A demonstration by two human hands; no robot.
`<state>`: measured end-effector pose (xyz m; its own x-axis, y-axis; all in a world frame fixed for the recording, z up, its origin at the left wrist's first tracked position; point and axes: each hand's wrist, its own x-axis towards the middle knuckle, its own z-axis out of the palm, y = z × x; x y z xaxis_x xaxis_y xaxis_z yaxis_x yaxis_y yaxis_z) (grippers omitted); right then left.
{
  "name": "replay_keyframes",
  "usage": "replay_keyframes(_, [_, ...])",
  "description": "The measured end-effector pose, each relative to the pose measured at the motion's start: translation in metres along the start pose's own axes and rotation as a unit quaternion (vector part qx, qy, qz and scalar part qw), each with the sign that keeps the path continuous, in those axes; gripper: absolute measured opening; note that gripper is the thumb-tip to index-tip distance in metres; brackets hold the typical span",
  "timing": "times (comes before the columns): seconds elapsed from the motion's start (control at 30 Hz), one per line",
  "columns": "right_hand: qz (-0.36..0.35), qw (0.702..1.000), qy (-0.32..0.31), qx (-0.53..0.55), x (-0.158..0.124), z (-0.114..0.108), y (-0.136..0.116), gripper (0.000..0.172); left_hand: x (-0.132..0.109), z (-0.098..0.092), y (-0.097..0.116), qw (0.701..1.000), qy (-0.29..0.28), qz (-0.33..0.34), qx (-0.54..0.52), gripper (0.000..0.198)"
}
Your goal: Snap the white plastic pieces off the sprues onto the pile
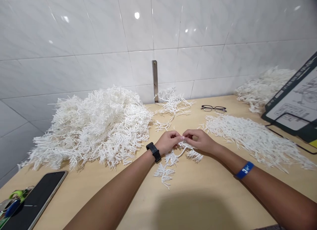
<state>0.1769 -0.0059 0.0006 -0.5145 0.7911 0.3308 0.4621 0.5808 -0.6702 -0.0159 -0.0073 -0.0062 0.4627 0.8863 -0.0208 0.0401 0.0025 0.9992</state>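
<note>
My left hand (169, 141) and my right hand (199, 140) meet over the table, thumbs and fingertips pinched together. Between them is a white branched sprig (183, 151), plastic-looking, with feathery tips hanging below the fingers. The exact spot they grip is partly covered by the fingertips. Another feathery white piece (164, 173) lies on the table below my left wrist; whether it joins the held sprig I cannot tell. To the left rises a large heap of white sprigs (99, 127). A flatter spread of small white pieces (247, 137) lies to the right.
A smartphone (42, 193) and keys (15, 203) lie at the left front. Thin white stems (173, 102) sit by a metal bracket (155, 81) on the tiled wall. Eyeglasses (213, 108), another white pile (264, 86) and a dark-edged printed board (294, 101) are at the right.
</note>
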Motion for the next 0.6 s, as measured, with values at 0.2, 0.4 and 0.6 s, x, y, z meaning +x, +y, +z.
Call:
replay_keyframes(0.2, [0.006,0.999,-0.043,0.006,-0.0004,0.0005,-0.0008,0.028,0.0014,-0.0009,-0.0003,1.000,0.003,-0.006,-0.003,0.046])
replay_keyframes(0.4, [0.028,0.998,-0.045,0.018,-0.0014,0.0006,0.0014,0.029,0.0006,-0.0028,-0.0011,1.000,-0.016,0.002,0.010,0.043])
replay_keyframes(0.6, [0.006,0.996,-0.087,0.008,-0.0010,0.0006,0.0009,0.037,-0.0009,-0.0016,-0.0013,0.998,-0.039,0.029,0.033,0.036])
